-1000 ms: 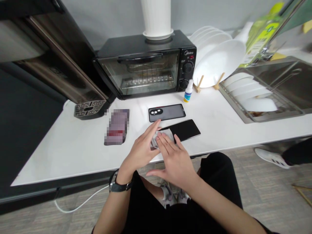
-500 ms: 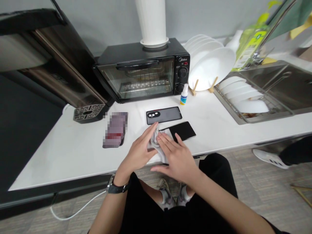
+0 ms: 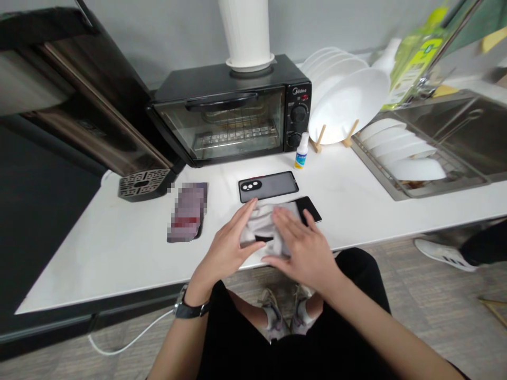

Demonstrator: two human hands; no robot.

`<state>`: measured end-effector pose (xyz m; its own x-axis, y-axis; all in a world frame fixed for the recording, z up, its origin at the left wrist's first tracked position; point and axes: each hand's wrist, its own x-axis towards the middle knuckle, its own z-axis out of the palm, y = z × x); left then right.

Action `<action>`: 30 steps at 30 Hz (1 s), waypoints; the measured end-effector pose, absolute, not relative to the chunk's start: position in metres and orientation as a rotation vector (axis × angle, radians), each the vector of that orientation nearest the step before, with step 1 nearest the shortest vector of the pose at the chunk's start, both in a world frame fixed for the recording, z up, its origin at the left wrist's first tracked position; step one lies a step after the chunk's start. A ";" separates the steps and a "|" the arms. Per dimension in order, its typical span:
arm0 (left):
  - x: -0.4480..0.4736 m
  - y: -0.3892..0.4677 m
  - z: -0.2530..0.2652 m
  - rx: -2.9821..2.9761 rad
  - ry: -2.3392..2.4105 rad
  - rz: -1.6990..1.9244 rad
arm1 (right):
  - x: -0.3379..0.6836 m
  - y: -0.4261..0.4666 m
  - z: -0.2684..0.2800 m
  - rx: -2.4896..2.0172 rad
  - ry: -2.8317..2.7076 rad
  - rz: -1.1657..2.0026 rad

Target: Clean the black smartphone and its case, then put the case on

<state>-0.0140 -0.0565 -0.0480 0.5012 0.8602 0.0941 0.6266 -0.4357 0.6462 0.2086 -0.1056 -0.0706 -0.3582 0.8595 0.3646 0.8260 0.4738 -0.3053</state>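
Observation:
A black phone (image 3: 310, 208) lies on the white counter, mostly covered by a crumpled pale grey cloth (image 3: 263, 215). My left hand (image 3: 225, 244) is at the phone's left end, fingers along the far side and thumb along the near side, bracing it. My right hand (image 3: 304, 245) presses the cloth onto the screen with its fingers stretched forward and its thumb out near the front edge. Just behind lies a translucent phone case (image 3: 273, 188) with a black rim. A small white spray bottle (image 3: 301, 152) stands farther back.
A pixelated phone-like object (image 3: 188, 211) lies to the left, near a dark dispenser (image 3: 144, 184). The toaster oven (image 3: 233, 126) stands behind. White plates (image 3: 348, 105) stand in a rack beside the sink (image 3: 463, 121). Another person's shoe (image 3: 446, 254) is on the floor at right.
My right hand has moved to the right, spreading the cloth farther across the phone. A dark patch of the phone now shows near my left thumb. My left hand has stayed nearly in place.

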 end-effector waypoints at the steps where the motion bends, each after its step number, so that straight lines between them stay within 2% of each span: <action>1: -0.014 -0.057 -0.048 2.199 1.219 0.569 | 0.218 -0.103 -0.071 -1.480 -2.194 0.025; 4: -0.012 -0.057 -0.047 2.200 1.208 0.589 | 0.227 -0.101 -0.072 -1.565 -2.138 -0.082; 8: -0.013 -0.056 -0.048 2.214 1.206 0.570 | 0.211 -0.106 -0.071 -1.310 -2.320 0.065; 14: -0.012 -0.057 -0.047 2.186 1.200 0.588 | 0.214 -0.103 -0.069 -1.570 -2.132 -0.040; 19: -0.013 -0.057 -0.047 2.222 1.212 0.562 | 0.213 -0.107 -0.068 -1.364 -2.298 0.113; 24: -0.011 -0.057 -0.046 2.195 1.238 0.555 | 0.241 -0.098 -0.070 -1.639 -2.092 -0.072; 30: -0.011 -0.056 -0.046 2.184 1.227 0.558 | 0.191 -0.120 -0.074 -1.308 -2.277 0.084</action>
<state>-0.0112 -0.0564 -0.0462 0.4926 0.8666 0.0801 0.6299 -0.4185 0.6543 0.1913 -0.1201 -0.0739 -0.4072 0.8228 0.3964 0.7913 0.5346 -0.2967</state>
